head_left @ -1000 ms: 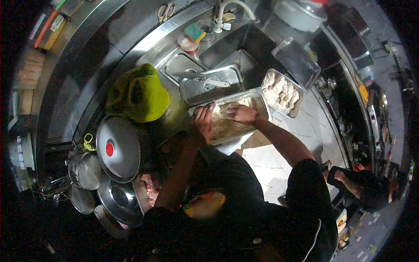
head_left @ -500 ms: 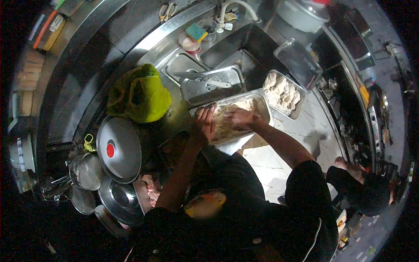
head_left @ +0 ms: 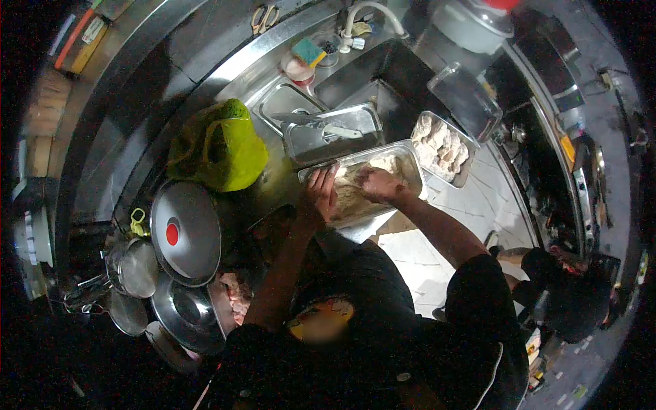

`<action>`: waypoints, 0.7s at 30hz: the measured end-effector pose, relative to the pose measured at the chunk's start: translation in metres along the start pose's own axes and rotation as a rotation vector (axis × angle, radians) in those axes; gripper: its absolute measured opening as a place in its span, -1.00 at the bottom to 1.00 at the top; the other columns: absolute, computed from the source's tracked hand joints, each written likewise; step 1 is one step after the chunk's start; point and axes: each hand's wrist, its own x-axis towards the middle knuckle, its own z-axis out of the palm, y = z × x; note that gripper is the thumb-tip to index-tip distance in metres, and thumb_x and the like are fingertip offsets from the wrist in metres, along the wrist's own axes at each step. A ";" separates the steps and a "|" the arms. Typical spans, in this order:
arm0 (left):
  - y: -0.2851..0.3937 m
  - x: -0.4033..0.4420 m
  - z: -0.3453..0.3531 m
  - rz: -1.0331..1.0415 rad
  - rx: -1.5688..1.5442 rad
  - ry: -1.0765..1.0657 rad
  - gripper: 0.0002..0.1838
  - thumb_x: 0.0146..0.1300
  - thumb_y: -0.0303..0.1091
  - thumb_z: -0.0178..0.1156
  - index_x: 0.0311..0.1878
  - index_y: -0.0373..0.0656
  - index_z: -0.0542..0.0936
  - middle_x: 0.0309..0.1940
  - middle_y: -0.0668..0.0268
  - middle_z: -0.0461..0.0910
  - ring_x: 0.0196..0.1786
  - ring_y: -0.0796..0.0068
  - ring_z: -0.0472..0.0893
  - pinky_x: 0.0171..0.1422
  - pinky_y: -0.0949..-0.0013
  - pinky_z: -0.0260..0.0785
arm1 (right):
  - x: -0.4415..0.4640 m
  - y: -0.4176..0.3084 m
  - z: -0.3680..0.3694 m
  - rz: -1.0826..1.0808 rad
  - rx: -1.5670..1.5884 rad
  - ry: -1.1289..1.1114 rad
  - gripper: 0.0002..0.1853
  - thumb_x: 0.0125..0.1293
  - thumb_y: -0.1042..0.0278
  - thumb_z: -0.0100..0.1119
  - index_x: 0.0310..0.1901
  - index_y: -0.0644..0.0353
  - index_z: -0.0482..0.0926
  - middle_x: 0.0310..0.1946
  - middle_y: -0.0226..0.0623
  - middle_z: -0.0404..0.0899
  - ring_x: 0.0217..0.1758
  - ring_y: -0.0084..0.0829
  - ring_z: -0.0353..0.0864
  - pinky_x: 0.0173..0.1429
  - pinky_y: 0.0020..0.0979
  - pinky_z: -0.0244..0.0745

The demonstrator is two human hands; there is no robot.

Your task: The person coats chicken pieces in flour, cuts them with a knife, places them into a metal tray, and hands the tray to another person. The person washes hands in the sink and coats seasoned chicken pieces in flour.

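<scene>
My big metal pan (head_left: 414, 164) sits beside the sink (head_left: 403, 75), with a tray (head_left: 466, 179) of white, lumpy pieces (head_left: 443, 149) just right of it. I think I'm mixing the white powder (head_left: 391, 162) in the pan, so next I need gentle turning. My right hand (head_left: 381, 186) is in the pan, more curled than before; I can't tell if it grips anything. My left hand (head_left: 321, 193) lies over the pan's left end, its grip unclear.
</scene>
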 end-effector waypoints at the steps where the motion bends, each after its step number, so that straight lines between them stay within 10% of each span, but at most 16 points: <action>1: -0.002 0.000 0.001 0.015 -0.012 0.018 -0.33 0.16 -0.53 0.11 0.42 -0.21 0.36 0.11 0.00 0.52 0.25 -0.05 0.45 0.42 0.02 0.30 | -0.003 -0.002 -0.008 -0.065 0.029 0.133 -0.61 0.18 0.22 0.16 0.02 0.17 0.65 0.06 -0.20 0.61 0.25 -0.19 0.52 0.29 -0.21 0.48; 5: -0.004 0.000 0.008 0.012 0.046 0.056 -0.33 0.14 -0.54 0.12 0.41 -0.19 0.37 0.08 0.05 0.55 0.24 -0.01 0.48 0.37 0.05 0.36 | -0.009 -0.002 -0.009 0.433 0.235 0.037 -0.64 0.22 0.19 0.15 0.00 0.17 0.65 0.05 -0.16 0.61 0.22 -0.16 0.54 0.35 -0.18 0.44; 18: -0.016 -0.007 0.023 0.032 0.230 0.149 -0.41 0.19 -0.37 0.05 0.36 -0.05 0.51 0.14 0.17 0.60 0.22 0.16 0.55 0.31 0.15 0.44 | 0.003 -0.017 -0.024 0.247 0.284 0.114 -0.58 0.01 0.24 0.46 -0.07 0.18 0.67 -0.15 -0.07 0.65 0.10 -0.07 0.56 0.22 -0.11 0.48; 21: -0.016 -0.006 0.025 0.028 0.192 0.152 -0.40 0.18 -0.35 0.03 0.35 -0.03 0.52 0.16 0.17 0.60 0.21 0.14 0.55 0.30 0.16 0.45 | 0.005 -0.016 -0.020 0.313 0.771 0.072 -0.55 0.06 0.34 0.41 0.03 0.23 0.62 -0.11 0.01 0.64 0.15 -0.04 0.54 0.25 -0.12 0.48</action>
